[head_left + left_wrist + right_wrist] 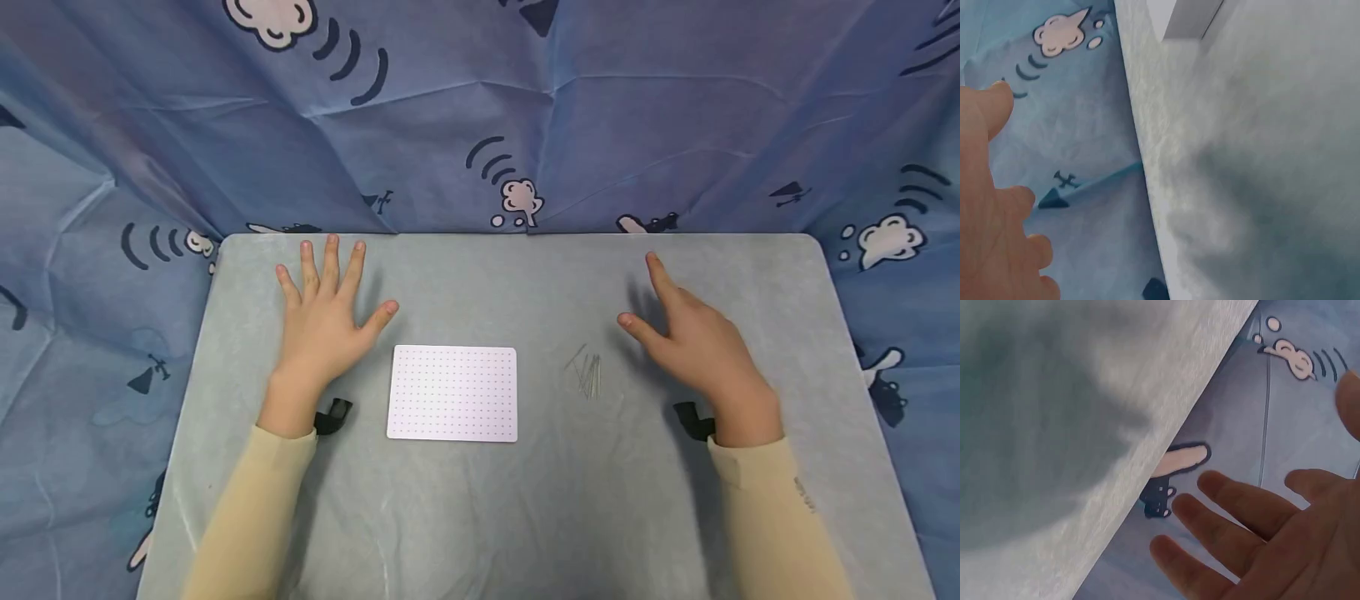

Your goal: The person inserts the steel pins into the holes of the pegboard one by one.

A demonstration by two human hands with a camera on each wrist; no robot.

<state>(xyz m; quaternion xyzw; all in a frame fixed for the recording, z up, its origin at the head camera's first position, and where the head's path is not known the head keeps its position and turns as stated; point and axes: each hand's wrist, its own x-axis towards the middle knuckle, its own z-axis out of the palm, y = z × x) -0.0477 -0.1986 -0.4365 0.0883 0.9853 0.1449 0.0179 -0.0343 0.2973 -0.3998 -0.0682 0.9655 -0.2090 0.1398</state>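
Note:
A white rectangular board [452, 393] with rows of small dots or holes lies left of the table's middle. Right of it is a loose group of several thin, needle-like metal pins [590, 375]. My left hand [324, 327], fingers spread, is held over the table to the board's upper left and touches nothing. Its fingers [1016, 200] show at the edge of the left wrist view. Up and right of the pins hovers my right hand [693, 337], holding nothing. The right wrist view shows its fingers [1241, 500] apart and relaxed.
The grey table [465, 517] has rounded far corners. A blue patterned cloth [450, 108] hangs behind it and along both sides. A white block-like piece [1188, 19] is cut off at the top of the left wrist view. Dark wrist mounts [332, 417] sit beside both wrists.

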